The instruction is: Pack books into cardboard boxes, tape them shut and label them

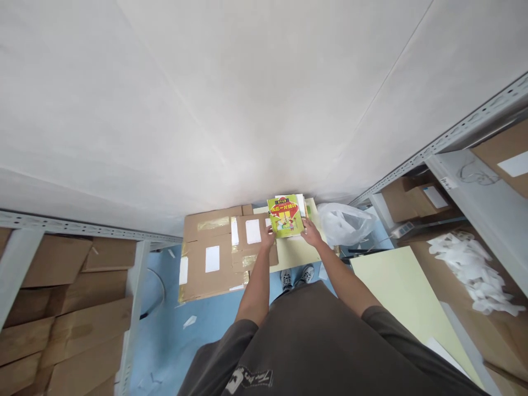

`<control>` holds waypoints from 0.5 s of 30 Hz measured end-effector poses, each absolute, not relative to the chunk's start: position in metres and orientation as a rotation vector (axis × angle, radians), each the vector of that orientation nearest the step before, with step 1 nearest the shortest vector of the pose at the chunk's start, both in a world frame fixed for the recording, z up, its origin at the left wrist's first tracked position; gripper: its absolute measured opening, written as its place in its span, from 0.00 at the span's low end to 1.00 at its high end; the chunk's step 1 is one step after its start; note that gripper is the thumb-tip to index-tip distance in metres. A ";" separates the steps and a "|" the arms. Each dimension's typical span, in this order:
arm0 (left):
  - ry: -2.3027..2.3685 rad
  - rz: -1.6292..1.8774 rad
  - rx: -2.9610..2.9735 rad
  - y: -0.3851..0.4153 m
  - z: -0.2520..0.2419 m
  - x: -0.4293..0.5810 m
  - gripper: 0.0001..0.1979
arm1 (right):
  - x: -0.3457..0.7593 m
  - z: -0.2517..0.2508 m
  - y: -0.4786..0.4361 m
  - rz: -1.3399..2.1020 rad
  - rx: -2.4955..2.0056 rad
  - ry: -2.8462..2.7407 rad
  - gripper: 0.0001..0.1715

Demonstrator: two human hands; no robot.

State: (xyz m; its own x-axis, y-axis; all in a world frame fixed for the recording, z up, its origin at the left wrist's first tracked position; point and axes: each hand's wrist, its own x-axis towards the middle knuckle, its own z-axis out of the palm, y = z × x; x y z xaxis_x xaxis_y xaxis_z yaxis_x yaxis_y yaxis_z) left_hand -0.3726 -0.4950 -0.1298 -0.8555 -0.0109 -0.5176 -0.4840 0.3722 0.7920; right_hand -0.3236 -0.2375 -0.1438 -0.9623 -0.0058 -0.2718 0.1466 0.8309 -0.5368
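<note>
A green and yellow book (284, 215) with a red cover picture is held out in front of me over a pale yellow tabletop (293, 252). My left hand (268, 235) grips its lower left edge. My right hand (310, 231) grips its lower right edge. Both hands have fingers closed round the book. More white-edged books or sheets (301, 202) show just behind the held one.
Flattened cardboard boxes (214, 253) with white labels lie left of the tabletop. A clear plastic bag (344, 223) sits to the right. Metal shelving with cartons stands at left (61, 286) and right (466, 181). White packing scraps (474, 269) lie on the right shelf. The floor (206, 324) is blue.
</note>
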 end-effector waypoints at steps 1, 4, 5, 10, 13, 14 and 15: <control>2.202 1.518 -0.390 -0.492 -0.131 -0.374 0.29 | -0.323 -0.147 -0.235 -0.889 0.168 2.730 0.47; 2.210 1.524 -0.336 -0.481 -0.132 -0.381 0.28 | -0.323 -0.154 -0.233 -1.044 0.259 2.668 0.46; 2.223 1.508 -0.350 -0.478 -0.132 -0.383 0.28 | -0.323 -0.155 -0.233 -1.069 0.254 2.655 0.46; 2.212 1.502 -0.443 -0.476 -0.136 -0.386 0.28 | -0.324 -0.157 -0.237 -1.043 0.241 2.583 0.44; 2.173 1.582 -0.472 -0.481 -0.139 -0.384 0.28 | -0.323 -0.155 -0.240 -1.010 0.225 2.561 0.43; 2.168 1.608 -0.481 -0.483 -0.140 -0.383 0.28 | -0.322 -0.154 -0.241 -0.994 0.206 2.559 0.43; 2.167 1.628 -0.490 -0.485 -0.141 -0.383 0.28 | -0.322 -0.153 -0.242 -0.974 0.181 2.560 0.42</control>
State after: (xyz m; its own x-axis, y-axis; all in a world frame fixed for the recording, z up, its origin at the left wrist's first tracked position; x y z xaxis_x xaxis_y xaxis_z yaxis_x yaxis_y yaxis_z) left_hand -0.3829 -0.4852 -0.1408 -0.8648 -0.0463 -0.4999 -0.4930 0.2662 0.8283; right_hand -0.3223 -0.2425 -0.1532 -0.9143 -0.0190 -0.4046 0.2548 0.7495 -0.6110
